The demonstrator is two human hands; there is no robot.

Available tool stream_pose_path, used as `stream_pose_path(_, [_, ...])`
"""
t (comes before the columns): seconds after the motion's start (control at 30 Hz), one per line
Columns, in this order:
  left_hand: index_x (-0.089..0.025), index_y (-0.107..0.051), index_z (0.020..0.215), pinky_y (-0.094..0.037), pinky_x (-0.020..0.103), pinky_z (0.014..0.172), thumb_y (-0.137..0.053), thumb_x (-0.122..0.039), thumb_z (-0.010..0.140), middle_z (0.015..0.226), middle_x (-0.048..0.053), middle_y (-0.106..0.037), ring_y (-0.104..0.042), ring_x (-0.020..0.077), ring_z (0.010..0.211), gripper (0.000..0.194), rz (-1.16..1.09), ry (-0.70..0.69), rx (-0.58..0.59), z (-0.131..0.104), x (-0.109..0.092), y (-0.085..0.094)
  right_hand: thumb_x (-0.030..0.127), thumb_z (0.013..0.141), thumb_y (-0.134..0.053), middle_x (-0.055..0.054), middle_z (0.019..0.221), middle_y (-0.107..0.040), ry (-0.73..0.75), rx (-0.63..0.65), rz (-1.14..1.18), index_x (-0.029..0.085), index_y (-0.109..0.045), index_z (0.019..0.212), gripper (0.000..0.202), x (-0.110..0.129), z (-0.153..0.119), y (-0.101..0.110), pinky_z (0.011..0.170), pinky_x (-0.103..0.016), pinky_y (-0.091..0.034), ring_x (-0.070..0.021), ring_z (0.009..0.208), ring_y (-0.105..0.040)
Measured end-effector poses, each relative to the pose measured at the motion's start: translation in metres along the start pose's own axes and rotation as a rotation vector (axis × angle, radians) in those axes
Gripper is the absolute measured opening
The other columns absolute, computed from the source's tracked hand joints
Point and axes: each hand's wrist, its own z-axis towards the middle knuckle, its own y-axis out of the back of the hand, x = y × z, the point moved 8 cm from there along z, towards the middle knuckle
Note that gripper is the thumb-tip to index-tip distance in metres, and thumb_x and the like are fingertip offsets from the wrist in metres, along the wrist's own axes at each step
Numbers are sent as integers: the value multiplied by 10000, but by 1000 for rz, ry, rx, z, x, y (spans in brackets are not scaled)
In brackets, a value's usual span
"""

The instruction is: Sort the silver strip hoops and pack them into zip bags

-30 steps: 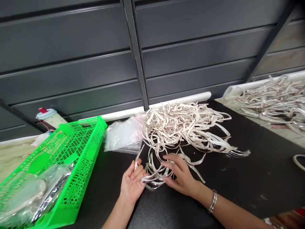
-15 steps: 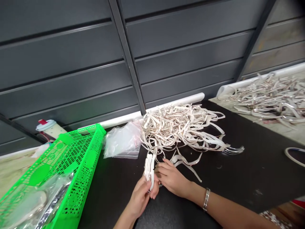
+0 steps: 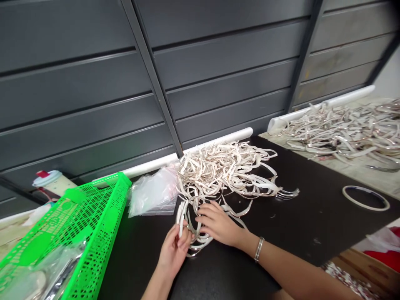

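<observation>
My left hand (image 3: 173, 251) is closed round a small bundle of white curved strips (image 3: 181, 214), which stands up out of the fingers. My right hand (image 3: 220, 225) lies just to the right, fingers stretched and apart, over more curved strips (image 3: 203, 240) with shiny edges. Its fingertips touch or nearly touch those strips; the palm's underside is hidden. Behind both hands a big tangled pile of white and silvery strips (image 3: 215, 166) covers the back of the black table (image 3: 296, 233).
Clear plastic bags (image 3: 153, 191) lie left of the pile. A green perforated basket (image 3: 106, 225) with bagged items stands at the left, a lidded cup (image 3: 58, 183) behind it. At right are a ring (image 3: 345, 195) and another strip heap (image 3: 350, 129). A dark panelled wall (image 3: 231, 62) rises behind.
My right hand has opened away from the left hand's bundle, with loose strips now showing between the hands. The view has turned right, bringing the whole ring into sight.
</observation>
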Motion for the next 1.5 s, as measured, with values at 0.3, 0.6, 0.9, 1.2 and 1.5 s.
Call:
stream_pose_path(0.3, [-68,-699,797,-509,276,658,-489,-142,872,389,-74,-369,-332,45,375,235,-284,76,-51,8,4,13,209,796,-543,-87,950,-667,-772,-389,405,195,-648,939,178,-130,-27,42,950,-445,-405,-248,957,-586])
stream_pose_path(0.6, [-58,-692,803,-524,288,669,-506,-147,868,398,-70,-376,-355,47,372,216,-286,104,-39,8,9,13,297,759,-566,2,788,-608,-1039,-276,864,197,-508,1098,358,-148,-20,-7,461,-204,-426,-125,586,-617])
stream_pose_path(0.9, [-90,-665,820,-506,280,688,-568,-173,839,416,-97,-321,-328,44,389,129,-285,119,-30,7,10,13,264,631,-675,65,621,-519,-881,-329,1220,169,-589,1016,407,-125,56,4,442,-183,-352,-64,476,-474])
stream_pose_path(1.2, [-89,-706,852,-485,288,751,-673,-228,761,429,-89,-350,-337,44,413,169,-291,123,38,0,-2,1,321,670,-707,8,764,-648,-684,-397,1249,178,-663,951,318,-121,85,59,425,-184,-334,-49,475,-468])
stream_pose_path(1.5, [-117,-675,906,-453,285,707,-618,-183,774,491,-53,-453,-432,84,479,158,11,-152,111,26,-92,-71,261,733,-667,44,694,-579,-606,-228,1316,197,-614,1038,316,-111,77,67,421,-176,-290,-38,455,-399])
